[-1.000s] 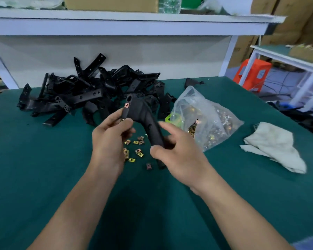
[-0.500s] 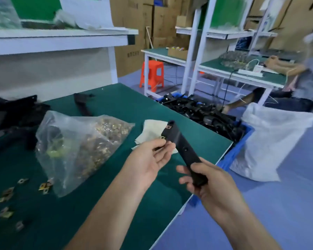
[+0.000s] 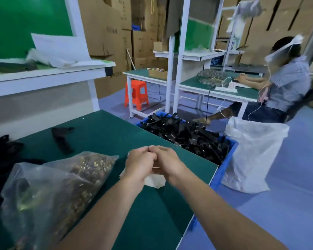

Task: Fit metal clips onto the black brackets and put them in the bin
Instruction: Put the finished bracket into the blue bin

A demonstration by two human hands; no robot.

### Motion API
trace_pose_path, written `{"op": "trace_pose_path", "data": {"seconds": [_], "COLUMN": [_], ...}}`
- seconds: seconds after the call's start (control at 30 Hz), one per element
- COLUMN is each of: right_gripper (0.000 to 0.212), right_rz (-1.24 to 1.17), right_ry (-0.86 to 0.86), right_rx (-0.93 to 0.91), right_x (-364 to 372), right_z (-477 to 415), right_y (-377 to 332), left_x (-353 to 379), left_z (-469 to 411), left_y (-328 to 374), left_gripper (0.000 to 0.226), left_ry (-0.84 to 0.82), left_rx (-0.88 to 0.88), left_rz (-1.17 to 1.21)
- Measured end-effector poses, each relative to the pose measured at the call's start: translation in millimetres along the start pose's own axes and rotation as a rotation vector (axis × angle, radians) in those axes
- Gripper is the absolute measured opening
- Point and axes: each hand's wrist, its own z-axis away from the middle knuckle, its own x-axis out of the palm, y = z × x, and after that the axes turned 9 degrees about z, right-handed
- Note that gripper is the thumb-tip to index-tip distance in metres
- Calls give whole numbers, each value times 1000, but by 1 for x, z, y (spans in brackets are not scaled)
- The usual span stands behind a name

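Head view: black brackets (image 3: 186, 139) fill the blue bin (image 3: 226, 165) just off your table (image 3: 105, 130), an easy drop; your left hand (image 3: 139, 164) and right hand (image 3: 167, 162) touch above the cloth (image 3: 154, 181), both curled, any hold impossible to tell; clip bag (image 3: 61, 183) waits near your left

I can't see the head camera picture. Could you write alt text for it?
A person's left hand and right hand meet over a white cloth on a green table. A clear bag of metal clips lies to their left; a blue bin heaped with black brackets stands beside the table's right edge.
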Motion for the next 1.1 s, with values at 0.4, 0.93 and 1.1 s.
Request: {"op": "trace_pose_path", "data": {"seconds": [0.4, 0.93, 1.1], "right_gripper": [18, 73, 75], "right_rz": [-128, 756, 1124], "right_ry": [-239, -581, -429], "right_rx": [-247, -387, -555], "right_x": [157, 399, 442], "right_z": [78, 100, 64], "right_y": [-29, 33, 45], "left_x": [-141, -390, -401], "left_z": [102, 236, 237], "left_y": [49, -101, -127], "left_gripper": [46, 36, 30], "left_ry": [305, 954, 862], "left_rx": [433, 79, 151], "left_rz": [-403, -693, -787]}}
